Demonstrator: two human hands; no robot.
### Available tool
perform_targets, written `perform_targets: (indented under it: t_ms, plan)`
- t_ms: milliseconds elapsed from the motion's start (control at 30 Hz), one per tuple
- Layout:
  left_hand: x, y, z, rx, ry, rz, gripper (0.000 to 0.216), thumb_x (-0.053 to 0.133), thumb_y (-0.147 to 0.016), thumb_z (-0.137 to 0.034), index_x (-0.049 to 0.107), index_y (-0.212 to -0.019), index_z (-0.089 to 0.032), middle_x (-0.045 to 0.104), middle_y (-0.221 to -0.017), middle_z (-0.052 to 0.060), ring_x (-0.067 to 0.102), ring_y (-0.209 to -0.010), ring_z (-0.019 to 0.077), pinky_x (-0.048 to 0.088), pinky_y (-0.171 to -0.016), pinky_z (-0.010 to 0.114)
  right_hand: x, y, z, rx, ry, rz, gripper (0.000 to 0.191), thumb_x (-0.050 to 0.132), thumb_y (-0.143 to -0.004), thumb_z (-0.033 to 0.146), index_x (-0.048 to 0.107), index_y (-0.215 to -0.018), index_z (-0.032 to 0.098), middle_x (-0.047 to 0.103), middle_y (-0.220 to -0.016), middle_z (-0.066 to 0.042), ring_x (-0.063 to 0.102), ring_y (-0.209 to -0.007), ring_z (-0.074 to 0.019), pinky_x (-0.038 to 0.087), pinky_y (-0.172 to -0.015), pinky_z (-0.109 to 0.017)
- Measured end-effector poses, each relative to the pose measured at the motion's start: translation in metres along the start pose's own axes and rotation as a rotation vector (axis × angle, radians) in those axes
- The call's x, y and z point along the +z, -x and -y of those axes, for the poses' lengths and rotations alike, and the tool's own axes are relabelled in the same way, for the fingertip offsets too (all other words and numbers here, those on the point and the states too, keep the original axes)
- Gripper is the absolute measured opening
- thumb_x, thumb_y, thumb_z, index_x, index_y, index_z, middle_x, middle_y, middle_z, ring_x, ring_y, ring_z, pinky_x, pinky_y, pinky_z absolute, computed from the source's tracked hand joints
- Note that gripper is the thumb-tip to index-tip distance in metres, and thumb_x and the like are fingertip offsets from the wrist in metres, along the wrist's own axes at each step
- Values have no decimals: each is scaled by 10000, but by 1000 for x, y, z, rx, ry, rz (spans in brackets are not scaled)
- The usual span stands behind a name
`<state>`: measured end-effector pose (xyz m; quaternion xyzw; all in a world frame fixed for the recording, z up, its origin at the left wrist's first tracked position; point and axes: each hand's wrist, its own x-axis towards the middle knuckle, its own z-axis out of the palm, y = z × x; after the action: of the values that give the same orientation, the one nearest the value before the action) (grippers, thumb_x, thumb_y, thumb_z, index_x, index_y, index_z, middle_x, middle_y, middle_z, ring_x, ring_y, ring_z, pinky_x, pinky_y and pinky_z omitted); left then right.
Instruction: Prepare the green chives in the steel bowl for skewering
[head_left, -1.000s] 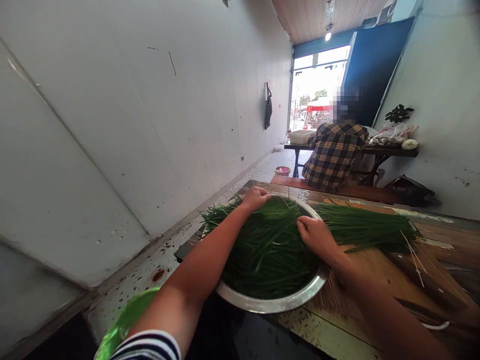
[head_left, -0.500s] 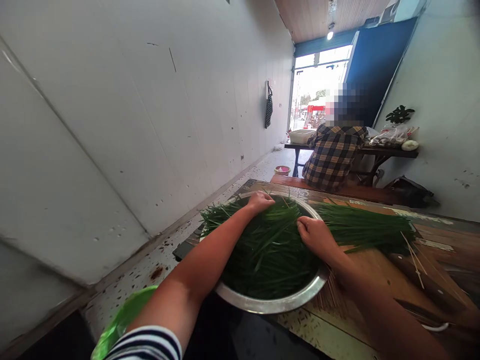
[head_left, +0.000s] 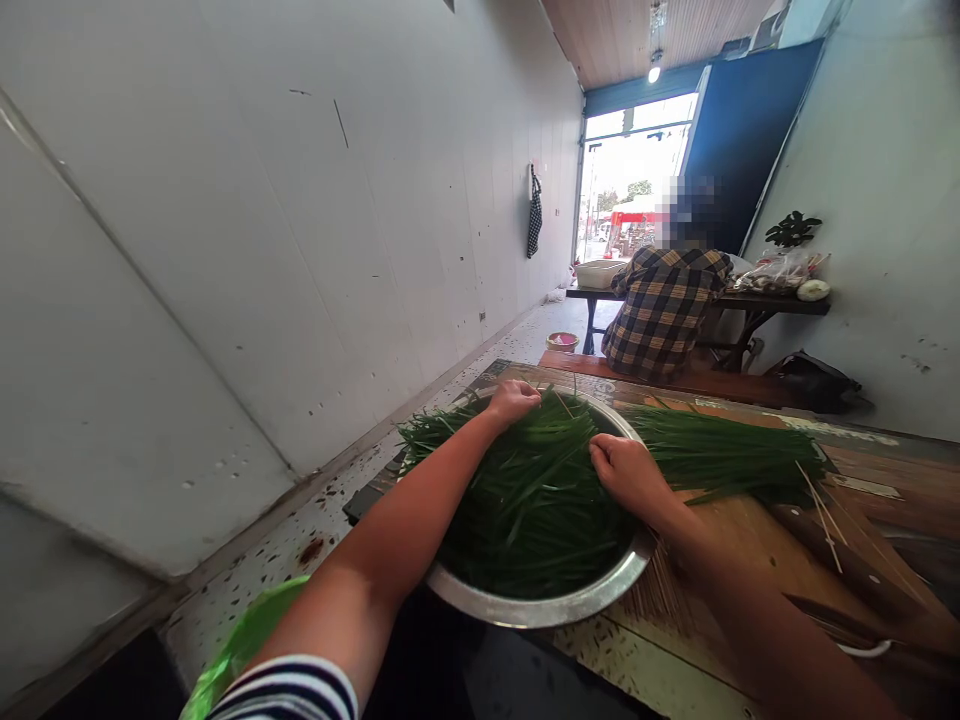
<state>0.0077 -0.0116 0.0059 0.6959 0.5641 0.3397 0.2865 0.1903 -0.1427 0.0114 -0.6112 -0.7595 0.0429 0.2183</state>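
Observation:
A wide steel bowl (head_left: 540, 606) on the wooden table (head_left: 757, 545) is heaped with long green chives (head_left: 525, 500). My left hand (head_left: 512, 400) rests on the far side of the heap with its fingers curled into the leaves. My right hand (head_left: 628, 474) sits at the bowl's right rim, fingers closed on a bunch of chives. A second bundle of chives (head_left: 727, 455) lies on the table to the right of the bowl.
Thin bamboo skewers (head_left: 825, 515) and a dark knife (head_left: 855, 565) lie at the right. A green plastic bag (head_left: 240, 640) sits at the lower left. A person in a plaid shirt (head_left: 664, 310) sits with their back turned at another table (head_left: 772, 300).
Both hands have stayed on the chives, with only small shifts; the left hand has edged slightly along the far side of the heap.

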Motion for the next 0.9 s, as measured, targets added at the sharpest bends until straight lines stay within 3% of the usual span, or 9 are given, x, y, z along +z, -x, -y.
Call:
perform_targets:
  t_ms: [200,467,700,900]
  plan:
    - [0,3,-4,51,76,33,277,612,-679,-268,716,-869,-96,703,-763,67,602,-683,129,448,-621,208,1,0,0,-5,9,11,291,378,-849,204,557,-620,188,623,-625,-29,497,-576,-123,257,-567,-258]
    - [0,5,-8,244,-75,-30,232,591,-695,-228,729,-851,-128,710,-799,54,621,-746,152,467,-719,231,0,0,0,-4,13,15,296,380,-849,206,567,-620,187,634,-639,-37,508,-583,-125,251,-564,-261]
    - [0,5,-8,253,-101,-22,233,586,-715,-213,727,-874,-119,710,-785,59,610,-696,144,456,-655,221,1,0,-1,1,5,17,299,373,-846,200,561,-614,185,622,-619,-29,491,-570,-116,251,-566,-256]
    - [0,6,-9,279,-60,-14,234,591,-726,-234,730,-891,-142,716,-845,52,628,-766,152,471,-724,225,1,0,-1,2,-4,12,294,373,-847,205,552,-615,186,625,-629,-33,493,-576,-121,250,-569,-261]
